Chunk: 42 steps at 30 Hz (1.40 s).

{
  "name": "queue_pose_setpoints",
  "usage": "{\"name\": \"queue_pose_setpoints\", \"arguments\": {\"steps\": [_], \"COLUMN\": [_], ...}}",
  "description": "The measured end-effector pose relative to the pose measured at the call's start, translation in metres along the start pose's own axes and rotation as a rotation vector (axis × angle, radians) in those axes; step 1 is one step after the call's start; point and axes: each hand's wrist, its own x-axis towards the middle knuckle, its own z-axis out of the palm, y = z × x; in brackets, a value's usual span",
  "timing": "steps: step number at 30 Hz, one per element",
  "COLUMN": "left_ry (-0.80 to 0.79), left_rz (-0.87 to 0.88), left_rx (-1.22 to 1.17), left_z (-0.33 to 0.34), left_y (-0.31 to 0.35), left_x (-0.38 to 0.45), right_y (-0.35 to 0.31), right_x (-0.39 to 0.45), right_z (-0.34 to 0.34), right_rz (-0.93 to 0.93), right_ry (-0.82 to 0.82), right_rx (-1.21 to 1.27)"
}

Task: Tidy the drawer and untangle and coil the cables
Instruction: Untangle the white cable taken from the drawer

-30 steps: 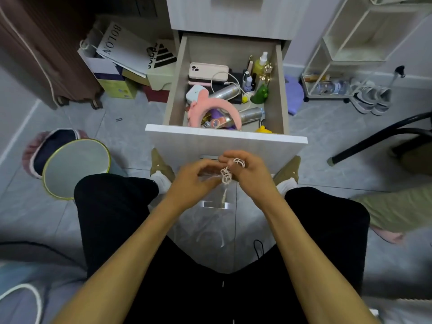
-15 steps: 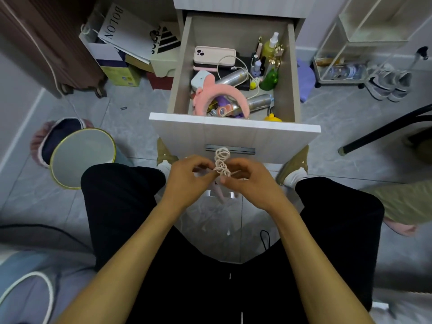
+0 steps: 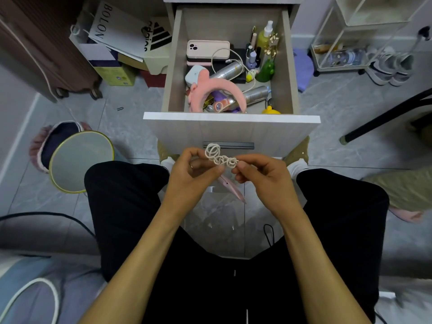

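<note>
Left hand: the left hand [image 3: 196, 170] is curled, thumb and fingertips pinching one end of a tangled white cable [image 3: 219, 156].
Right hand: the right hand [image 3: 261, 175] pinches the cable's other end, fingers folded in tight.
Cable: a string of small loops, held between both hands just in front of the open drawer [image 3: 230, 119], above the person's knees.
Pink object: a slim pink piece [image 3: 232, 188] hangs below the hands; what it is cannot be made out.
Drawer: inside lie a pink headband [image 3: 224, 86], a pink phone [image 3: 207, 49], a second white cable [image 3: 233, 57], silver cans and small bottles.
Hidden: the drawer's front wall covers the nearest contents; the cable ends are buried in the fingers.
Floor: a round mirror [image 3: 80, 161] lies to the left.
</note>
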Motion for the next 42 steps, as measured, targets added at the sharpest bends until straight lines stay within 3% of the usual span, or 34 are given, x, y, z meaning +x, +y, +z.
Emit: {"name": "queue_pose_setpoints", "arguments": {"steps": [8,15,18,23,26,33,42], "left_ry": [-0.083,0.035,0.073,-0.019,-0.074,-0.049,0.006], "left_rz": [0.13,0.21,0.321,0.518,0.426,-0.028,-0.083], "left_rx": [0.146,0.377,0.515,0.638,0.534,0.064,0.094], "left_z": [0.004,0.003,0.004,-0.001,0.0,0.007,0.012], "left_y": [0.009,0.004,0.006,0.011,0.018,0.022,0.024], "left_x": [-0.001,-0.008,-0.011,-0.011,-0.013,-0.005,-0.004], "right_y": [-0.008,-0.009,-0.012,-0.013,-0.014,-0.017,-0.016], "right_x": [-0.004,-0.005,-0.005,-0.007,-0.009,-0.005,-0.004], "right_z": [-0.007,-0.012,-0.012,-0.015,-0.013,-0.015,-0.018], "right_rz": [-0.054,-0.005,0.005,-0.031,-0.079,0.003,0.094], "right_ry": [-0.026,-0.132,-0.157,-0.153,-0.148,-0.168,-0.206], "right_rx": [-0.119,-0.122,-0.106,-0.148,-0.168,0.038,0.07]}}
